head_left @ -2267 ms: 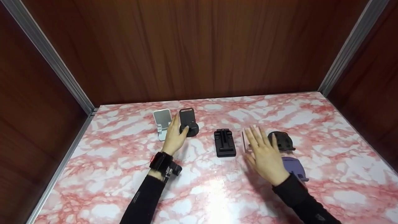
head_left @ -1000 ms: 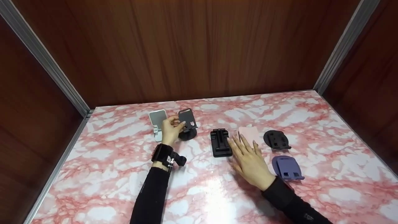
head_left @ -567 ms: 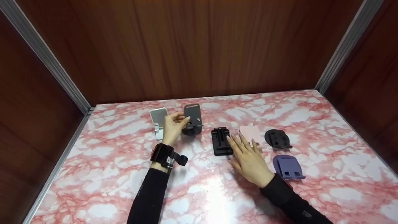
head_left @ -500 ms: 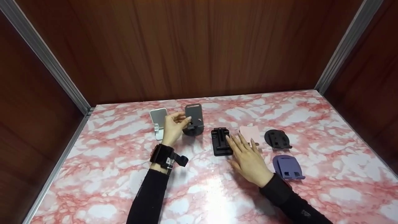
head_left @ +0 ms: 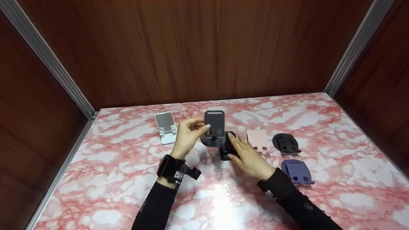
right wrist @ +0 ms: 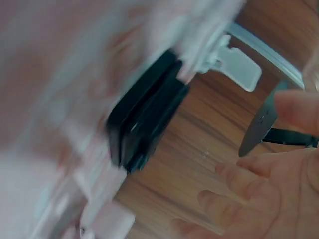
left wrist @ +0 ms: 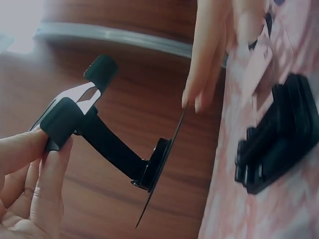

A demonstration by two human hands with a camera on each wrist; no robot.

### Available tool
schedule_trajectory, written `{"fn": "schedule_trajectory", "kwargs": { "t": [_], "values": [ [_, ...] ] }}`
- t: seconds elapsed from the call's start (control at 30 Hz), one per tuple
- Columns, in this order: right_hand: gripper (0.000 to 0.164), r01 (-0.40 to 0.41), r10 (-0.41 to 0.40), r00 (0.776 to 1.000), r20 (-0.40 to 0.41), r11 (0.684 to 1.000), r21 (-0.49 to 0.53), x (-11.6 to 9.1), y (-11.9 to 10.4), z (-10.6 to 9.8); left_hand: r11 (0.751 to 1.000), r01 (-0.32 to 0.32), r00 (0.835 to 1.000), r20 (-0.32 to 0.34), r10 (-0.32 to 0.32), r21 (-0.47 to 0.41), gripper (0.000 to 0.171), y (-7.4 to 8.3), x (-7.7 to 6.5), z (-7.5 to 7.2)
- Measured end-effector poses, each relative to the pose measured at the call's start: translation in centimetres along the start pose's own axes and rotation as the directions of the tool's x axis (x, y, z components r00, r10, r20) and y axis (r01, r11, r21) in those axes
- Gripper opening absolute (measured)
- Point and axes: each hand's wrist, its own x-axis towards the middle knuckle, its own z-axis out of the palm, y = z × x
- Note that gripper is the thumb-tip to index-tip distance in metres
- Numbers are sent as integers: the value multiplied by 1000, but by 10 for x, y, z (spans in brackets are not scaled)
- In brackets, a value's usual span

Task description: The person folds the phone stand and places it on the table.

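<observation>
My left hand point(head_left: 188, 134) pinches a black phone stand point(head_left: 215, 123) by the side of its upright plate, thumb in front and fingers behind. In the left wrist view the stand's thin round base point(left wrist: 158, 172) is lifted off the table, joined to the cradle by a curved arm. My right hand point(head_left: 250, 158) has its fingers extended beside that base, fingertips right at its rim in the left wrist view. Under both hands a folded black phone stand point(head_left: 224, 154) lies on the table, partly hidden by the right fingers. The right wrist view shows the folded stand point(right wrist: 144, 114) below the palm.
A white phone stand point(head_left: 168, 138) stands unfolded at the left. To the right lie a pink folded stand point(head_left: 257, 137), a black round-based one point(head_left: 284, 142) and a purple one point(head_left: 297, 171). Brown panels point(head_left: 204, 57) enclose the marbled table point(head_left: 127, 179).
My left hand has gripped the black phone stand, lifted it and brought it right, away from the white one. My right hand has moved left from the pink stand toward its base.
</observation>
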Motion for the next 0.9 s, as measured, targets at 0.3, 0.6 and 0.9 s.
{"fn": "schedule_trajectory", "kwargs": {
  "t": [0.3, 0.6, 0.9],
  "values": [
    [60, -160, 39, 978, 204, 768, 620, 12, 3, -13, 999, -47, 995, 91, 45, 13, 20, 37, -25, 10],
    [51, -248, -23, 966, 259, 225, 942, 18, 11, -6, 999, -36, 992, 123, 33, 23, 19, 43, -31, 15],
    [44, -256, 6, 967, 256, 3, 967, 19, 14, -2, 999, 25, 995, 98, -22, -29, 21, 8, -23, 19]
  ]
}}
